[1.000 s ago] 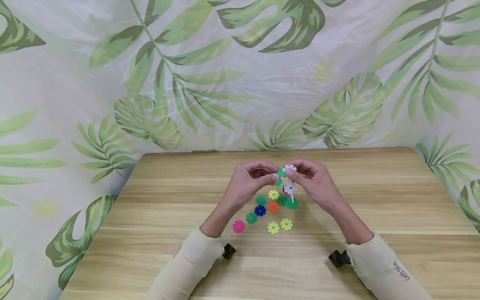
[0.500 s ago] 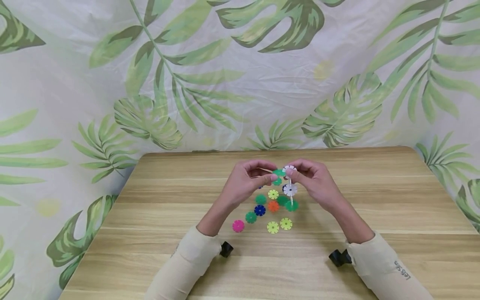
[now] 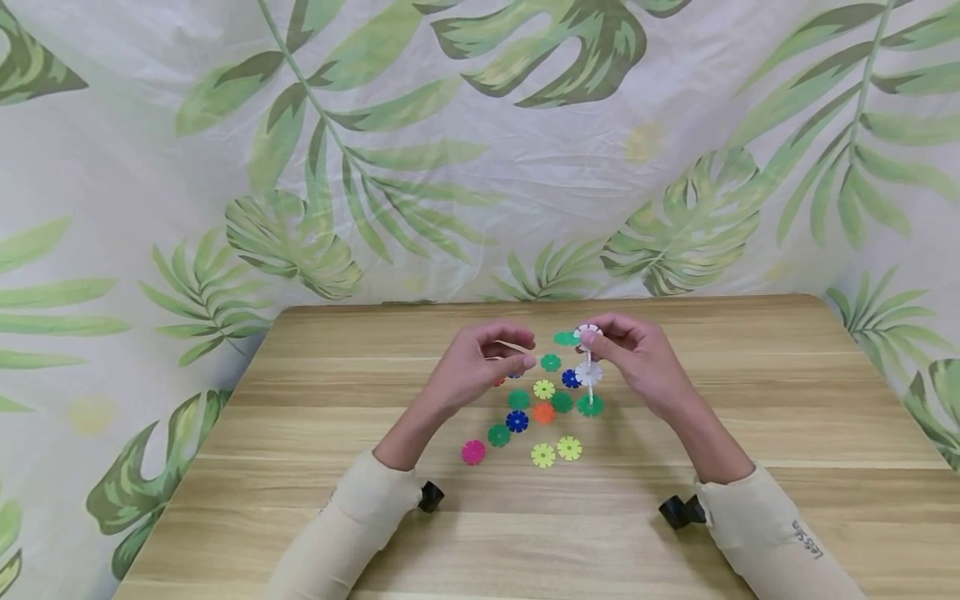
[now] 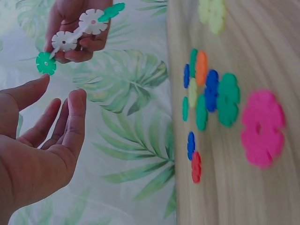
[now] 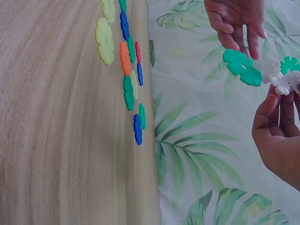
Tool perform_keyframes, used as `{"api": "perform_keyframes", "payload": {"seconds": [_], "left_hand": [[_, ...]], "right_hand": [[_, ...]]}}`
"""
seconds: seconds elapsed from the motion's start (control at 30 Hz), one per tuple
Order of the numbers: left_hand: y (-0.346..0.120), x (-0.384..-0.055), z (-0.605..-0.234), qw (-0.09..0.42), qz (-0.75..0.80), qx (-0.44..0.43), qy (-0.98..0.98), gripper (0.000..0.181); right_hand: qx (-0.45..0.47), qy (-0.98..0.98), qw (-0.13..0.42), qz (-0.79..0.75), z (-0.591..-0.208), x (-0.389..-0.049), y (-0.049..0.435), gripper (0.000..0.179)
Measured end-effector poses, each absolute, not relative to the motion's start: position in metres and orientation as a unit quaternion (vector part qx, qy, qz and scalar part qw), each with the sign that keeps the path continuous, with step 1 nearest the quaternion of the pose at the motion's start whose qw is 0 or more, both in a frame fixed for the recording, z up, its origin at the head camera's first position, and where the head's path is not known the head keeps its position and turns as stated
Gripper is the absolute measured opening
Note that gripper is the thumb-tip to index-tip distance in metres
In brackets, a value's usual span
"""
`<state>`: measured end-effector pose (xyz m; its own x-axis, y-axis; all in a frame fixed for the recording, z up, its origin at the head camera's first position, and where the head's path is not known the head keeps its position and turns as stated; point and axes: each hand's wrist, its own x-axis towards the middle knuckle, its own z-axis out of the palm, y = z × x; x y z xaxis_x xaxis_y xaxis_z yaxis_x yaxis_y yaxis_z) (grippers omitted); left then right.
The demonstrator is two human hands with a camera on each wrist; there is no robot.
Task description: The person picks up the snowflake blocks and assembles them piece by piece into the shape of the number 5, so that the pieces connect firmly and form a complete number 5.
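My right hand [image 3: 637,362] pinches a white disc at the top of a chain of notched plastic snowflake discs, raised over the table. Below it in the chain hang a second white disc [image 3: 588,372] and a green disc [image 3: 590,406]. Another green disc [image 3: 566,338] juts out leftward from the top, seen in the left wrist view as an end green disc [image 4: 46,63]. Apart from the chain, my left hand [image 3: 483,362] has its thumb and fingers spread with nothing between them. The right wrist view shows the linked green disc [image 5: 242,67] up close.
Loose discs lie on the wooden table [image 3: 337,500] beneath the hands: a pink disc [image 3: 473,452], an orange disc [image 3: 543,412], a blue disc [image 3: 517,421], a yellow disc [image 3: 569,448] and several more. A leaf-print cloth [image 3: 420,167] hangs behind the table's far edge.
My left hand has let go of the green disc at the chain's top and drawn away to the left. The right hand, still pinching the chain, has shifted slightly right.
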<state>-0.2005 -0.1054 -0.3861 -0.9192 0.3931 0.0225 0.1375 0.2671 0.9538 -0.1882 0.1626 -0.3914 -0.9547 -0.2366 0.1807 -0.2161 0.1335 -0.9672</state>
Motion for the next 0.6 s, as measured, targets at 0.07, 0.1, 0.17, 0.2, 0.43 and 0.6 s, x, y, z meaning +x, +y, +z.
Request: {"api": "perform_keyframes", "payload": {"seconds": [0.07, 0.1, 0.17, 0.2, 0.43, 0.6], "left_hand": [[-0.109, -0.2, -0.388, 0.115, 0.572, 0.167, 0.795, 0.031], [-0.111, -0.199, -0.388, 0.117, 0.569, 0.166, 0.797, 0.031], [-0.114, -0.199, -0.39, 0.121, 0.562, 0.169, 0.801, 0.031], [-0.116, -0.199, -0.391, 0.123, 0.559, 0.172, 0.802, 0.032], [-0.13, -0.196, -0.401, 0.135, 0.523, 0.197, 0.818, 0.03], [-0.142, -0.191, -0.413, 0.165, 0.49, 0.202, 0.832, 0.031]], "right_hand": [[-0.151, 0.751, 0.008, -0.643, -0.392, -0.189, 0.163, 0.025], [-0.151, 0.75, 0.008, -0.644, -0.392, -0.189, 0.163, 0.025], [-0.153, 0.747, 0.007, -0.647, -0.392, -0.189, 0.164, 0.024], [-0.153, 0.747, 0.007, -0.647, -0.392, -0.189, 0.164, 0.024], [-0.156, 0.745, 0.001, -0.649, -0.392, -0.189, 0.166, 0.023], [-0.157, 0.741, 0.001, -0.653, -0.393, -0.19, 0.167, 0.02]]}}
